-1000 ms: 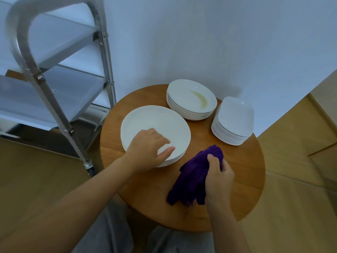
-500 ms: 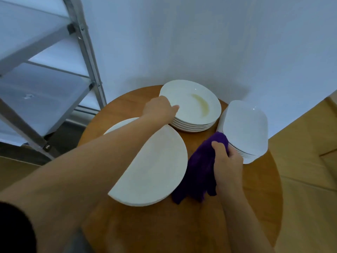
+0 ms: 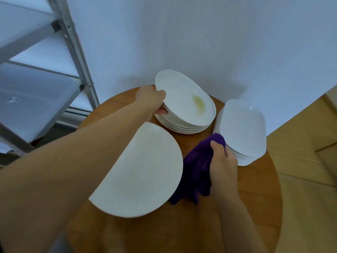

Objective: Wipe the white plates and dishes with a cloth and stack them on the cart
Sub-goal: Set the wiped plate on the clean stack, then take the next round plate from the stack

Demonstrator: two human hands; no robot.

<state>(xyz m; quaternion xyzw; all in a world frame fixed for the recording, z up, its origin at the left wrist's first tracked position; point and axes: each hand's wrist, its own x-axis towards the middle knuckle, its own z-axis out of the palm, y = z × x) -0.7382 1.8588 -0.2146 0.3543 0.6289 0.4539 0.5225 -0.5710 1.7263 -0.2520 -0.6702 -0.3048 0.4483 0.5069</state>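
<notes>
My left hand [image 3: 152, 101] grips the left rim of a white deep plate [image 3: 184, 101] with a yellowish smear, tilted up off the stack of deep plates [image 3: 182, 127] at the table's back. My right hand [image 3: 223, 165] is shut on a purple cloth [image 3: 196, 167] that hangs down onto the round wooden table [image 3: 246, 207]. A stack of large flat white plates [image 3: 144, 174] lies in front, partly hidden by my left forearm. A stack of squarish white dishes [image 3: 242, 130] stands at the right, touching the cloth.
The metal cart [image 3: 73, 46] with grey shelves stands to the left of the table. A white wall rises right behind the table. Wooden floor shows at the right.
My left hand took hold of the top deep plate's rim and raised its left side off the stack. The view moved closer. My right hand kept the cloth in place.
</notes>
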